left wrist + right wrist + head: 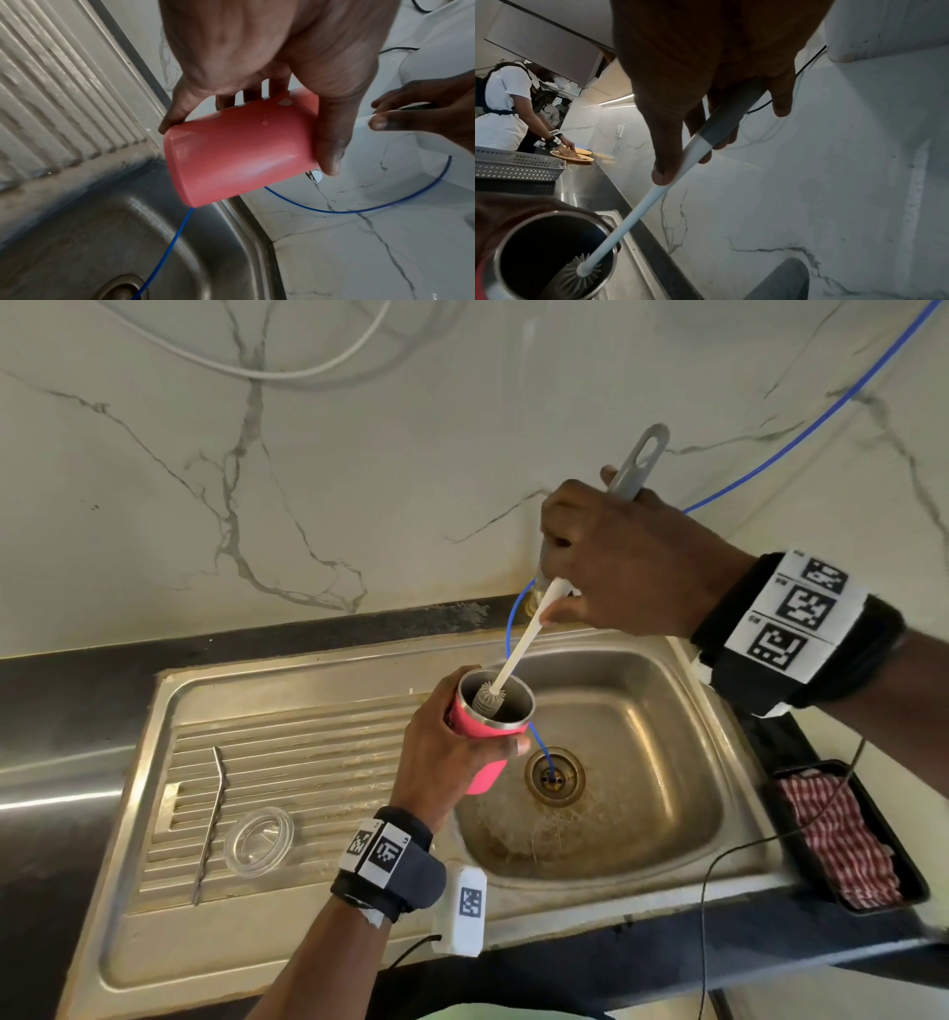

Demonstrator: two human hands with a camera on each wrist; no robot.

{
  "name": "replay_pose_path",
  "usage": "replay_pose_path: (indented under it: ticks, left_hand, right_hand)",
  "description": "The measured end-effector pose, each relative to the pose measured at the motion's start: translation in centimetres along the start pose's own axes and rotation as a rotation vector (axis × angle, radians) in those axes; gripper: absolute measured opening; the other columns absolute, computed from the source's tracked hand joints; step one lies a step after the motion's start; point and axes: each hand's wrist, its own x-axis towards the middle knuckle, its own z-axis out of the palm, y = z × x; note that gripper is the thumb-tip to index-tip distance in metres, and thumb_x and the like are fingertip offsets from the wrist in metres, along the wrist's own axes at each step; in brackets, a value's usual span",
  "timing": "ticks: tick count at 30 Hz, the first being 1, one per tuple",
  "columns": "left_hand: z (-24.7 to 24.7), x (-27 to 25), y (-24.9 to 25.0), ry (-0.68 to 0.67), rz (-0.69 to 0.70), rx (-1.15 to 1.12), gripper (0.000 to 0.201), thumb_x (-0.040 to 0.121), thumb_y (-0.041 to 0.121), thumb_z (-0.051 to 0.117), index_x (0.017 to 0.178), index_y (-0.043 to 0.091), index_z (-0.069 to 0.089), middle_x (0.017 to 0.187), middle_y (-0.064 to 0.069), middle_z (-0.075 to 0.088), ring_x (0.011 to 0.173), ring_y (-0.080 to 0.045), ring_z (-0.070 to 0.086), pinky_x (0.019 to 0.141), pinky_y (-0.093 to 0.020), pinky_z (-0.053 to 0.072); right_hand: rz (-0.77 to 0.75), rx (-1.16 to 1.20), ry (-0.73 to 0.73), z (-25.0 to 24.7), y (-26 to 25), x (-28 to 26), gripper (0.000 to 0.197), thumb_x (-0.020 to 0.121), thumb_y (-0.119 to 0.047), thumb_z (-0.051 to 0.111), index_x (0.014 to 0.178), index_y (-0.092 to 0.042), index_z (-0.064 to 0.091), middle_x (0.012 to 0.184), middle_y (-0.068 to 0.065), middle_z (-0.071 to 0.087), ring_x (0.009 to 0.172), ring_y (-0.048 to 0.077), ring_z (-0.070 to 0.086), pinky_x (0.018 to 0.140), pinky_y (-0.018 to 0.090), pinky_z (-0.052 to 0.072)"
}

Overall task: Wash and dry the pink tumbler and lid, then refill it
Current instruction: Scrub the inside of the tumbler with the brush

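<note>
My left hand (441, 757) gripped the pink tumbler (485, 737), fingers wrapped round one side of its body and the thumb pressed along the other, just below the steel rim. I held it tilted over the sink (667, 690) basin, its open mouth turned up towards one o'clock and its base pointing down at the drain (554, 777), which sat just beside it at four o'clock. My right hand (621, 562) was closed round the bottle brush (518, 654) up at one o'clock from the tumbler, thumb and fingers pinching where the grey grip met the white shaft, with the looped end of the handle sticking out above my knuckles. The white shaft slanted down into the tumbler's mouth, and the grey bristled head lay inside against the steel wall nearest the rim.

The clear lid (259, 839) lay flat on the ribbed draining board at nine o'clock from the basin, well apart from the tumbler, with a bent metal straw (210, 819) lying just beside it on its left. A thin blue tube (539, 747) ran down from the marble wall, passed behind the tumbler and ended in the drain. At three o'clock, on the dark desk (51, 690) beside the sink, a black tray (909, 865) held a red checked cloth (832, 834).
</note>
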Motion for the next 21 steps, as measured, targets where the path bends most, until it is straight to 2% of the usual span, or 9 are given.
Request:
replay_pose_path:
  ticks: [4,9,13,16,19,21]
  left_hand:
    - [0.1,-0.1,0.4,-0.013,-0.008,-0.018,0.077,0.058,0.02,0.099,0.126,0.035,0.068,0.119,0.007,0.077,0.11,-0.019,0.073,0.095,-0.055,0.061]
    - [0.2,0.1,0.6,-0.021,0.002,-0.027,0.082,0.056,0.021,0.099,0.13,0.033,0.067,0.12,0.008,0.077,0.11,-0.017,0.073,0.095,-0.046,0.062]
    - [-0.3,0.1,0.2,-0.028,-0.002,-0.015,0.08,0.058,0.02,0.098,0.131,0.031,0.067,0.122,0.006,0.076,0.112,-0.018,0.072,0.095,-0.048,0.062]
    - [-1.0,0.0,-0.3,-0.012,0.004,0.02,0.078,0.059,0.018,0.099,0.128,0.033,0.068,0.122,0.007,0.076,0.114,-0.017,0.071,0.098,-0.051,0.06]
    - [-0.6,0.1,-0.3,-0.011,0.02,0.056,0.078,0.06,0.011,0.101,0.127,0.033,0.069,0.119,0.012,0.076,0.112,-0.011,0.071,0.098,-0.043,0.059]
    - [0.1,0.2,-0.1,-0.013,0.043,0.066,0.078,0.06,0.01,0.102,0.126,0.033,0.068,0.118,0.012,0.076,0.111,-0.011,0.071,0.097,-0.038,0.059]
  right_hand:
    - [-0.016,-0.009,-0.034,0.5,-0.5,-0.2,0.045,0.086,-0.058,0.068,0.095,-0.014,0.073,0.104,0.006,0.058,0.116,0.028,0.052,0.091,0.063,0.051]
    - [-0.037,0.008,-0.037,0.9,-1.3,-0.3,0.042,0.087,-0.053,0.071,0.09,-0.012,0.07,0.101,0.008,0.056,0.113,0.03,0.052,0.082,0.061,0.053]
    - [-0.063,0.004,-0.053,0.8,-0.6,-0.6,0.038,0.087,-0.052,0.07,0.09,-0.014,0.07,0.102,0.007,0.056,0.114,0.029,0.053,0.086,0.065,0.051]
    - [-0.04,0.019,-0.061,-0.1,1.1,-1.1,0.036,0.09,-0.047,0.055,0.09,-0.013,0.068,0.106,0.008,0.056,0.12,0.03,0.049,0.092,0.067,0.047]
    - [-0.036,-0.019,-0.081,-0.1,0.6,-1.4,0.041,0.088,-0.056,0.061,0.093,-0.017,0.07,0.11,0.004,0.056,0.123,0.027,0.05,0.093,0.065,0.047]
    - [-0.051,-0.078,-0.157,0.8,-1.0,-1.5,0.045,0.089,-0.059,0.054,0.098,-0.018,0.069,0.113,0.004,0.054,0.126,0.027,0.049,0.093,0.063,0.048]
